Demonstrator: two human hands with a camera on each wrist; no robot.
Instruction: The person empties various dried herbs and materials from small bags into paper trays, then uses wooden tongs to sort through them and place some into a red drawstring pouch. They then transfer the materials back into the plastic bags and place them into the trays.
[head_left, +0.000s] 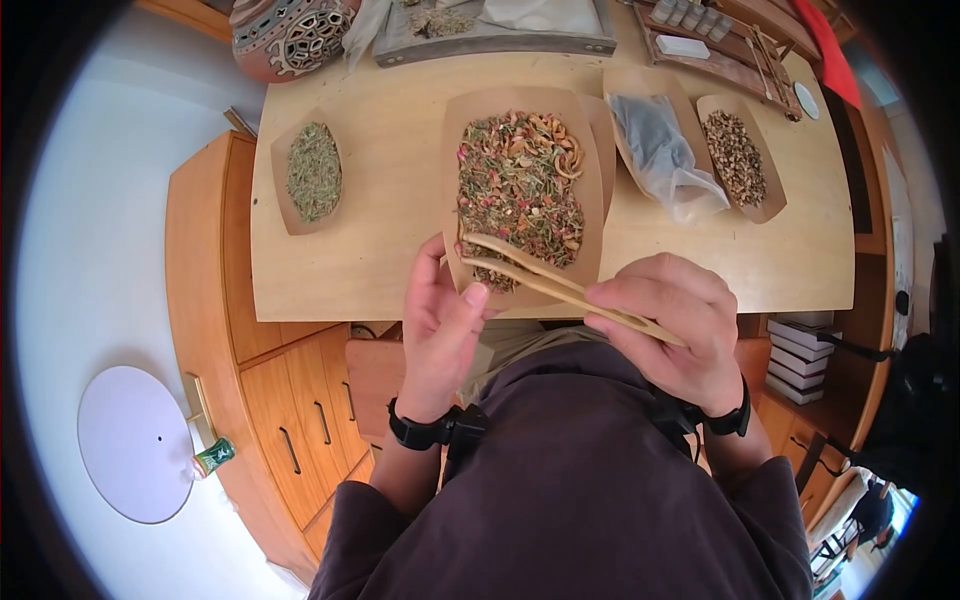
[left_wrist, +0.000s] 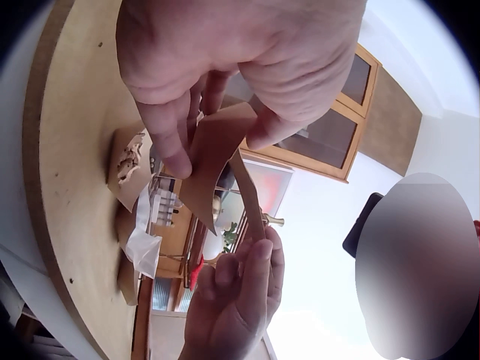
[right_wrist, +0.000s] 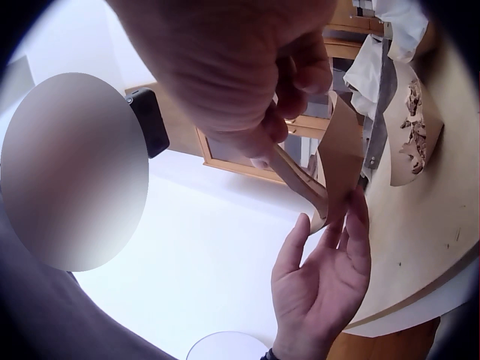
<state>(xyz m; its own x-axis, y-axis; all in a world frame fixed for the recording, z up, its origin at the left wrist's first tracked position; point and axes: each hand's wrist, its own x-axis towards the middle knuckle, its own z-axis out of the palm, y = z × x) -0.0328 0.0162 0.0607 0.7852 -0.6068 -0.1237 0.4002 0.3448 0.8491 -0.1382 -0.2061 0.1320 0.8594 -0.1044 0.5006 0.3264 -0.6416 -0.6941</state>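
Note:
My left hand (head_left: 445, 330) holds the near left corner of a brown paper tray (head_left: 585, 225), its thumb toward the inside and its fingers round the outside. The tray is raised off the table and carries a mix of dried herbs and petals (head_left: 520, 180). Wooden tongs (head_left: 575, 290) are gripped in my right hand (head_left: 675, 310). Their tips lie over the near left part of the mix. In the left wrist view, the tray (left_wrist: 214, 157) hangs from my left hand (left_wrist: 247, 60). The right wrist view has the tongs (right_wrist: 300, 180) against the tray's near end.
A paper tray of green dried herb (head_left: 314, 175) stands at the left. To the right are a tray with a plastic bag (head_left: 655, 145) and one of brown chopped pieces (head_left: 735, 160). Behind stand a patterned pot (head_left: 290, 45), a grey tray (head_left: 500, 52) and a wooden rack (head_left: 710, 65).

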